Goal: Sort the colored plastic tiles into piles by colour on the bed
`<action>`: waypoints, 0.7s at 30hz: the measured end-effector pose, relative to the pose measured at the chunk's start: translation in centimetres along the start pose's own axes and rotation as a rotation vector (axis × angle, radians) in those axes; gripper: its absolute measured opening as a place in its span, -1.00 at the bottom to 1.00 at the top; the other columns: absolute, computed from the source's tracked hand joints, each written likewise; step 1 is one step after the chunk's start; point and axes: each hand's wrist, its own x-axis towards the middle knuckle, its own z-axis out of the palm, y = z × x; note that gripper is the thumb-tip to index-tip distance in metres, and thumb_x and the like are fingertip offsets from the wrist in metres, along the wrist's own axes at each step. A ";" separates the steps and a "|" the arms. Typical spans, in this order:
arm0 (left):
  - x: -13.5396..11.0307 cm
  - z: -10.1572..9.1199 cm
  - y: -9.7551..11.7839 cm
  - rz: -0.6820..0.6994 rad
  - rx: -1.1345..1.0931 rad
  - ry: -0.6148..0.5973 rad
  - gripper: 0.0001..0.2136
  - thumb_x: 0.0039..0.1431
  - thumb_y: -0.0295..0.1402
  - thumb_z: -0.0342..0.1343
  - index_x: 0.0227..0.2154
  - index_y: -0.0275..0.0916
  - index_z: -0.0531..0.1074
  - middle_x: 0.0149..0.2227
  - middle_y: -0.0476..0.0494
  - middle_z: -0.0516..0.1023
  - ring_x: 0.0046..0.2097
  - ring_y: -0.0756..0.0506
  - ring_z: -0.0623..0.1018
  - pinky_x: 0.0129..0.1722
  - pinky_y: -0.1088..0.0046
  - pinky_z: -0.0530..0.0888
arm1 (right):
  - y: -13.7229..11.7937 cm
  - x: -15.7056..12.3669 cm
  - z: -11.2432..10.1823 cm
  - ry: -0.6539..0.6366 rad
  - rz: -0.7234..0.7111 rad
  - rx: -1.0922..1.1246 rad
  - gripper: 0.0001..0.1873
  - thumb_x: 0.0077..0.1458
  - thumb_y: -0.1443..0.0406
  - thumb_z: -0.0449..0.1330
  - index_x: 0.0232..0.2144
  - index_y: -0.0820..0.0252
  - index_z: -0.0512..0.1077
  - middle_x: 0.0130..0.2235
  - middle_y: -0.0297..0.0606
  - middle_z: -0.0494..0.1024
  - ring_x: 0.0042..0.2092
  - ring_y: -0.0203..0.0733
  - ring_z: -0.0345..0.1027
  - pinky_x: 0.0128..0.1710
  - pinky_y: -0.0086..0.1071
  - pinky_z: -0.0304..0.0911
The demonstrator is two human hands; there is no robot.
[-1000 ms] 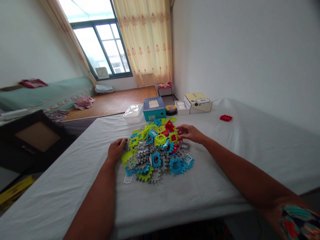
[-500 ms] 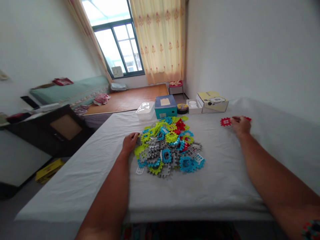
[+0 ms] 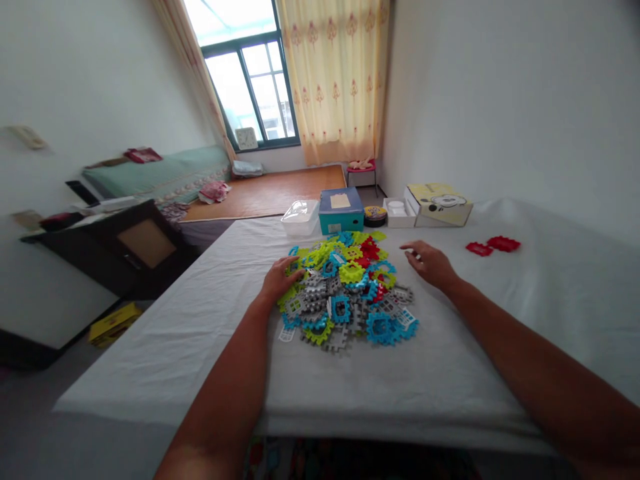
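Observation:
A heap of plastic building pieces [image 3: 345, 287] in lime green, blue, grey, red and white lies on the cloth-covered table; the pieces have toothed edges and some have window-like grids. My left hand [image 3: 281, 280] rests at the heap's left edge, fingers apart and touching the green pieces, with nothing gripped that I can see. Over the table to the right of the heap, my right hand [image 3: 434, 265] is open and holds nothing. Farther right, two red toothed pieces lie side by side, a smaller one [image 3: 479, 249] and a larger one [image 3: 504, 244].
Along the table's far edge stand a clear plastic box [image 3: 300, 219], a blue-teal box [image 3: 341, 212], a round black tin [image 3: 375, 216], a small white box [image 3: 400, 215] and a yellow box [image 3: 439, 205]. A white wall borders the right side; a dark cabinet [image 3: 120, 250] stands left.
My right hand has let go of the red piece, which now lies on the table, and has moved left towards the heap. My left hand has spread its fingers on the heap's edge.

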 end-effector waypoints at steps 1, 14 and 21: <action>0.0 0.0 0.0 -0.003 0.023 0.005 -0.54 0.18 -0.04 0.07 0.05 -0.19 0.46 0.07 -0.21 0.50 0.12 -0.22 0.45 0.15 0.19 0.36 | -1.0 -0.2 0.3 -0.039 -0.027 0.026 -0.72 0.16 0.25 0.06 -0.12 0.15 0.48 -0.15 -0.18 0.55 -0.35 -0.22 0.43 -0.29 -0.33 0.35; 0.1 0.5 0.4 0.057 0.035 0.010 -0.54 0.33 -0.07 -0.20 -0.01 -0.19 0.50 0.04 -0.17 0.54 0.11 -0.16 0.45 0.17 0.24 0.32 | -5.5 -0.5 1.3 -0.213 -0.134 0.227 -0.66 0.23 0.25 0.02 -0.02 0.13 0.46 -0.06 -0.15 0.56 -0.07 -0.09 0.42 -0.04 -0.17 0.36; 0.2 0.5 0.3 0.059 0.043 0.003 -0.53 0.33 -0.07 -0.21 -0.02 -0.18 0.50 0.04 -0.15 0.54 0.10 -0.15 0.45 0.18 0.26 0.31 | -2.7 -0.8 0.5 -0.542 -0.042 0.369 -0.49 0.01 0.06 0.28 -0.01 0.13 0.47 -0.10 -0.19 0.58 -0.12 -0.12 0.46 -0.20 -0.33 0.38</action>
